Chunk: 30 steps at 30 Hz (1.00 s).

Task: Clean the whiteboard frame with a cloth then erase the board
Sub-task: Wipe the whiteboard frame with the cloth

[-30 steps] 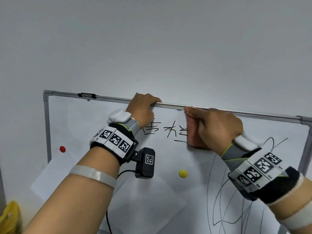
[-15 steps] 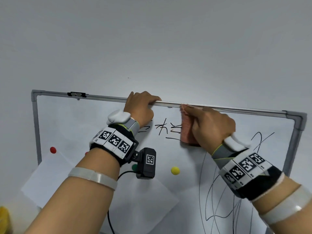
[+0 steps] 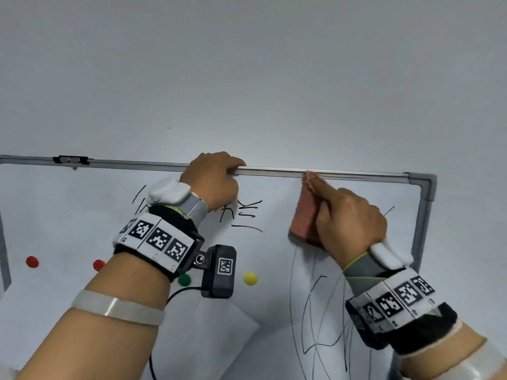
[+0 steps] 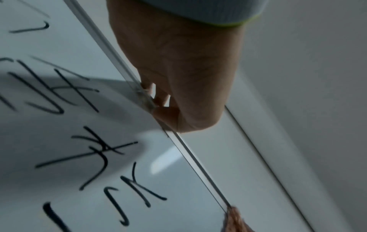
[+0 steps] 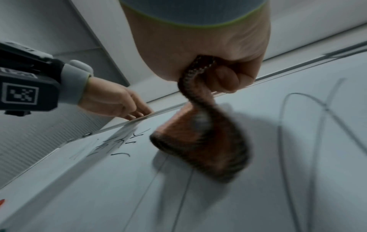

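A smooth, brushed silver metal frame (image 3: 356, 175) is seen around the glossy white board (image 3: 274, 256); the pink woven cloth (image 3: 303, 215) is rough-textured, matt.

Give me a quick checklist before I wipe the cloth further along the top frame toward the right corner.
1. Right hand grips the cloth: ok.
2. Cloth's top edge touches the top frame rail: ok.
3. Left hand holds the rail, steadying the board: ok.
4. Rail bare between cloth and right corner: ok.
5. Rail clean behind the cloth: cannot tell.
6. Writing unerased, left for later: ok.
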Tool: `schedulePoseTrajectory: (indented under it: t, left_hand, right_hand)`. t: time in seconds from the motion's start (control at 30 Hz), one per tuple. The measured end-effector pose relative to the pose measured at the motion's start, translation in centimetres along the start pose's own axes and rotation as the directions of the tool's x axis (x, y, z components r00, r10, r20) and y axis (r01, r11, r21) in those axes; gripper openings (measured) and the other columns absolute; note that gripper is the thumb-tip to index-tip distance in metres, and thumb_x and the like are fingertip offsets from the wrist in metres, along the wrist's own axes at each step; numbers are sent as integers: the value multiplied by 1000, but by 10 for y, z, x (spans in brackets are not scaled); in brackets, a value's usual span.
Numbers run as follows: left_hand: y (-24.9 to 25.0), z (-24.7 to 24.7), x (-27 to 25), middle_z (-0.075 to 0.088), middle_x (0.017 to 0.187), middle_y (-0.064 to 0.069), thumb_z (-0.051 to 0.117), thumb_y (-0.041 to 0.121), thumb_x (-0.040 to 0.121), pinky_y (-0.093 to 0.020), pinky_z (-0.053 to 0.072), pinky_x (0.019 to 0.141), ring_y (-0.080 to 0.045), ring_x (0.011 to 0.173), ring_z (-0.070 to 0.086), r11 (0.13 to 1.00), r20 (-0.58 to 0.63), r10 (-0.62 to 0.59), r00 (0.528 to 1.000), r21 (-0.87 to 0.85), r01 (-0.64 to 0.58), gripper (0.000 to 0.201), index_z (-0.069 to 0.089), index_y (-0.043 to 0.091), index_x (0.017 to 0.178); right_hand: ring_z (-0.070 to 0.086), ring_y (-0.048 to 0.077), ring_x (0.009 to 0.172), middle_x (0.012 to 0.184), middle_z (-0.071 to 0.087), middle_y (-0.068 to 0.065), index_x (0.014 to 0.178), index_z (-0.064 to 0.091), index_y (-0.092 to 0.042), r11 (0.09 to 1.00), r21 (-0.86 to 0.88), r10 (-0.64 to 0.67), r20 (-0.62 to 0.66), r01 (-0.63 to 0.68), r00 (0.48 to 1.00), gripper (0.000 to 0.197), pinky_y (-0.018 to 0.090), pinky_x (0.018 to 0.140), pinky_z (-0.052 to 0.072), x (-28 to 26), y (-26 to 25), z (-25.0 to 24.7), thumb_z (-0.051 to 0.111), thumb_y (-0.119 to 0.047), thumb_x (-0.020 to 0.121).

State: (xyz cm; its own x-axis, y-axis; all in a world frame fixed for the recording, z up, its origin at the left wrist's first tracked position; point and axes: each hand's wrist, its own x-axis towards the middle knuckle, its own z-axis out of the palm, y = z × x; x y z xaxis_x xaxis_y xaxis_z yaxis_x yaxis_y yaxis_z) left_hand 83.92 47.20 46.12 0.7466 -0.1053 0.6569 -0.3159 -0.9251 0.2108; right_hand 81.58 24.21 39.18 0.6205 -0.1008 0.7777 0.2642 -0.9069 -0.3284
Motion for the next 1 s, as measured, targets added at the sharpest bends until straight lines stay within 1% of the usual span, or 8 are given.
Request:
schedulePoseTrajectory:
  t: [0.13, 0.27, 0.33, 0.47, 0.57, 0.73, 0.9, 1.0]
  left_hand:
    - [34, 16, 3, 67, 116, 9, 34, 20, 61, -43, 41, 102, -24, 116, 55, 999, 12, 37, 999, -7, -37, 71, 61, 46, 122]
    - [66, 25, 9, 67, 121, 12, 36, 30, 69, -45, 38, 106, -19, 122, 56, 998, 29, 53, 998, -15, -53, 60, 60, 49, 121]
    - [75, 28, 10, 67, 118, 13, 40, 25, 74, -45, 38, 106, -19, 118, 58, 999, 22, 44, 999, -3, -44, 53, 61, 46, 118]
    - [89, 31, 11, 68, 98, 13, 43, 6, 79, -40, 41, 96, -23, 96, 61, 1000, 15, 10, 1000, 18, -11, 45, 59, 35, 109]
    - [112, 42, 14, 69, 103, 13, 40, 7, 76, -34, 41, 89, -21, 100, 61, 998, 52, 65, 997, -16, -64, 51, 59, 37, 112]
    - [133, 55, 19, 68, 121, 16, 36, 9, 66, -44, 37, 107, -15, 119, 57, 988, 76, 120, 990, -108, -112, 68, 60, 44, 118]
    - [131, 53, 22, 68, 125, 14, 27, 13, 54, -40, 41, 106, -18, 121, 58, 977, 96, 73, 993, -208, -51, 80, 64, 44, 117]
    - [132, 54, 26, 68, 124, 12, 29, 15, 56, -40, 43, 105, -19, 120, 58, 972, 107, 62, 992, -233, -36, 75, 66, 42, 115]
  right_hand:
    - [65, 38, 85, 99, 67, 2, 142, 34, -54, 999, -14, -38, 35, 38, 999, 74, 33, 64, 34, -3, -6, 1, -4, -53, 78]
    - [66, 35, 88, 100, 65, 2, 144, 29, -56, 996, -28, -83, 117, 87, 990, 45, 33, 64, 31, 7, -25, 14, 26, -48, 100]
    - [66, 33, 87, 98, 64, 0, 142, 26, -60, 995, -41, -81, 116, 86, 990, 47, 32, 64, 34, 9, -7, 10, 36, -41, 100]
    - [64, 35, 86, 99, 68, 2, 136, 37, -64, 986, 93, 138, 42, -142, 990, 52, 36, 67, 43, 5, 50, -17, 36, -29, 97]
    - [64, 38, 91, 104, 71, 4, 134, 46, -58, 946, 179, 278, -11, -271, 961, 46, 37, 72, 46, 3, 70, -24, 35, -35, 96]
    - [65, 35, 88, 98, 66, 3, 147, 18, -56, 999, 42, 23, 90, -27, 996, 52, 33, 63, 34, 5, 43, -4, 32, -38, 100]
    - [63, 34, 88, 100, 66, 1, 140, 28, -64, 979, 71, 186, 53, -189, 981, 54, 32, 64, 35, 8, 64, -13, 35, -29, 99]
    - [64, 35, 88, 98, 66, 3, 144, 24, -57, 987, 104, 113, 85, -121, 990, 52, 33, 64, 34, 7, 52, -6, 35, -34, 99]
